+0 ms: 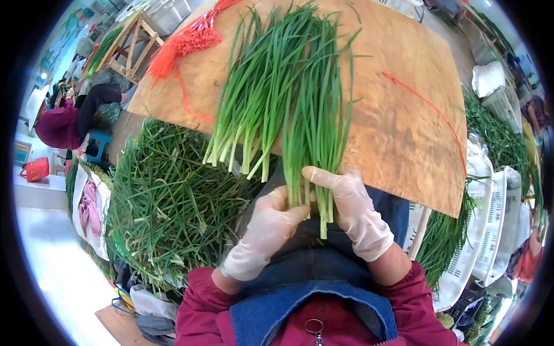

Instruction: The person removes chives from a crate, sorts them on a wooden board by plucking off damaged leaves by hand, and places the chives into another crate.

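Head view shows a bright room with stools and workers around a wooden desk (404, 132) at upper centre, a heap of cut greens (173, 202) at left of the frame and white crates (490, 219) at right. Green stalks (265, 86) lie across the desk, red ties (187, 49) beside them, while the left grip (355, 213) and right grip (268, 230), both gloved, pinch the lower ends of a bunch (311, 150) at centre.
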`<state>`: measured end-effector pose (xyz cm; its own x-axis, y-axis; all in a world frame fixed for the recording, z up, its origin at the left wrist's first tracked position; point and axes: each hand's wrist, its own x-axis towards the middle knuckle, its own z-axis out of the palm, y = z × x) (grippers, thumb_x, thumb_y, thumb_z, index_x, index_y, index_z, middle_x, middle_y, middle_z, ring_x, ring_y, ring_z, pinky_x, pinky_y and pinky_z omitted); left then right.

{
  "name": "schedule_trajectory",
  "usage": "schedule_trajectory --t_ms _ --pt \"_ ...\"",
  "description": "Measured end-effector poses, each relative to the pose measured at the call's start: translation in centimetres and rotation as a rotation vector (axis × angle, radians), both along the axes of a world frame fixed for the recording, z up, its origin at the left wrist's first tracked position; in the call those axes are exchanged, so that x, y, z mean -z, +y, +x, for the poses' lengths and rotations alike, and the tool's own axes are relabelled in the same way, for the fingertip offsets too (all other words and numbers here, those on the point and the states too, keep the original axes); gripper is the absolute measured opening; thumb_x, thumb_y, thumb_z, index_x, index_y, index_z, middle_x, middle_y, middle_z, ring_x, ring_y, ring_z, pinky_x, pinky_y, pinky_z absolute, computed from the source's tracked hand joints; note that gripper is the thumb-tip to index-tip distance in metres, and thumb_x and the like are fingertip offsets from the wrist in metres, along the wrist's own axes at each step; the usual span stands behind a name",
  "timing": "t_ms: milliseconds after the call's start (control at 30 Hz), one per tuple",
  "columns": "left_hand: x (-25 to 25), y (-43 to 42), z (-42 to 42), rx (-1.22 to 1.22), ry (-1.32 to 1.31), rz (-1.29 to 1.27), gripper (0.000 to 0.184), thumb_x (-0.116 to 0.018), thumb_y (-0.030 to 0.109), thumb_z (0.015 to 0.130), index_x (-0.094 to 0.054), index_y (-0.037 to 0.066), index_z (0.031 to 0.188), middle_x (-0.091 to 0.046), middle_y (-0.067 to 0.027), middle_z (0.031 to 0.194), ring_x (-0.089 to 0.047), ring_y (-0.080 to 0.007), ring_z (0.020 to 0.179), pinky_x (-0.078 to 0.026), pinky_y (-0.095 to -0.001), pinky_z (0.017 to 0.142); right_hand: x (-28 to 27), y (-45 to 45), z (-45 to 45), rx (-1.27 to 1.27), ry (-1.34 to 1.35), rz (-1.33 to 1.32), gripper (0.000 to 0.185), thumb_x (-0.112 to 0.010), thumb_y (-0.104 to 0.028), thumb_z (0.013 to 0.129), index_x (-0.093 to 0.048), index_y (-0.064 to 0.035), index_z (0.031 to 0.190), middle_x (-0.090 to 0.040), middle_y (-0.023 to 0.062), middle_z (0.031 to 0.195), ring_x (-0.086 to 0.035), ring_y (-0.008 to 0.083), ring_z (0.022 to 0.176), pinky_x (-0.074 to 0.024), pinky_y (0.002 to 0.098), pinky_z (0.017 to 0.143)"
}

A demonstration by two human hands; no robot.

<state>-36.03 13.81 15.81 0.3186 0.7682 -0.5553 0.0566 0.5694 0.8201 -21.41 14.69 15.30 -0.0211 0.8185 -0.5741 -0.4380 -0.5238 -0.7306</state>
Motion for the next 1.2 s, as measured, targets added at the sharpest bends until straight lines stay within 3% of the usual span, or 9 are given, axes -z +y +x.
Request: schedule_trajectory --t_ms 67,167,333,467,633,800,867,1000,1200 --pt "2.5 -1.1 0.4 0.047 0.299 0.456 0.024 -0.055 0.001 0.081 -0.057 -0.001 0.105 -0.064 -0.0085 0.086 -0.062 -0.0183 0.071 -0.05 -0.0298 0.066 0.2 -0.1 -0.4 0.035 -0.005 0.109 0.021 -0.069 -0.014 0.075 -0.064 0.0008 0.088 -0.062 0.0084 0.073 -0.056 0.0157 0.061 -0.0472 0.0297 0.056" --pt "0.7 -1.8 1.1 0.231 0.644 0.846 0.034 -0.063 0.011 0.077 -0.055 0.004 0.109 -0.061 -0.0214 0.089 -0.063 -0.0338 0.074 -0.051 -0.0382 0.066 0.2 -0.2 -0.1 -0.022 0.083 0.063 0.025 -0.071 -0.014 0.073 -0.063 0.0032 0.09 -0.063 0.0122 0.079 -0.061 0.0205 0.069 -0.0497 0.0327 0.065" --pt "-2.9 -1.0 -1.1 0.387 0.556 0.911 0.038 -0.071 0.023 0.072 -0.059 0.004 0.102 -0.059 -0.0149 0.085 -0.06 -0.0298 0.065 -0.049 -0.0382 0.058 -0.2 0.2 0.4 -0.015 0.322 -0.145 0.019 -0.063 -0.007 0.075 -0.06 0.0069 0.088 -0.063 0.0177 0.08 -0.063 0.0253 0.067 -0.0538 0.0341 0.063" --pt "-1.6 1.6 -2.0 -0.077 1.079 1.266 0.025 -0.07 0.024 0.072 -0.059 0.006 0.086 -0.056 -0.0119 0.079 -0.059 -0.0304 0.061 -0.047 -0.0389 0.052 1.4 0.1 0.7 0.043 0.433 -0.053 0.016 -0.061 -0.004 0.076 -0.056 0.0029 0.09 -0.056 0.0085 0.07 -0.05 0.0139 0.051 -0.0402 0.0247 0.043" --pt "1.6 3.4 -1.2 0.178 1.419 1.123 0.023 -0.064 0.027 0.078 -0.058 0.005 0.074 -0.058 -0.0138 0.074 -0.059 -0.0315 0.056 -0.045 -0.0396 0.051 -0.3 0.0 0.9 0.024 0.566 0.043 0.016 -0.064 -0.008 0.078 -0.056 -0.0008 0.09 -0.051 0.0022 0.067 -0.045 0.0097 0.049 -0.036 0.0247 0.042" --pt "0.8 1.4 -1.2 0.096 1.374 1.219 0.018 -0.062 0.023 0.079 -0.052 0.01 0.071 -0.053 -0.0077 0.063 -0.054 -0.0228 0.043 -0.042 -0.0333 0.041 0.6 0.4 0.6 0.1 0.378 -0.04 0.019 -0.065 -0.013 0.08 -0.058 -0.001 0.092 -0.058 0.0045 0.071 -0.053 0.0121 0.054 -0.0431 0.0259 0.048" --pt "-0.9 -0.6 -0.7 0.205 1.267 1.171 0.015 -0.061 0.016 0.079 -0.057 0.004 0.086 -0.053 -0.0109 0.065 -0.052 -0.0279 0.046 -0.041 -0.0374 0.044 0.3 0.2 -0.3 0.117 0.292 -0.018 0.02 -0.066 -0.016 0.08 -0.06 -0.0003 0.091 -0.061 0.0078 0.075 -0.058 0.0169 0.06 -0.047 0.0279 0.052" --pt "-0.2 -2.3 0.0 0.438 1.32 1.377 0.042 -0.057 0.014 0.077 -0.051 -0.014 0.108 -0.046 -0.0061 0.062 -0.046 -0.0171 0.048 -0.037 -0.0307 0.044 -0.7 0.0 -2.0 0.14 0.337 -0.026 0.021 -0.068 -0.011 0.077 -0.06 0.0009 0.091 -0.062 0.0111 0.077 -0.06 0.0214 0.064 -0.0496 0.0302 0.057" --pt "-4.7 -0.4 -3.6 0.476 0.563 1.102 0.044 -0.069 0.013 0.07 -0.055 0.002 0.111 -0.059 -0.0166 0.088 -0.06 -0.0323 0.071 -0.05 -0.038 0.065 0.3 0.5 -1.2 0.142 0.382 -0.072 0.01 -0.064 0.0 0.075 -0.055 0.0004 0.08 -0.054 0.0058 0.067 -0.052 0.0149 0.052 -0.0428 0.0275 0.046"
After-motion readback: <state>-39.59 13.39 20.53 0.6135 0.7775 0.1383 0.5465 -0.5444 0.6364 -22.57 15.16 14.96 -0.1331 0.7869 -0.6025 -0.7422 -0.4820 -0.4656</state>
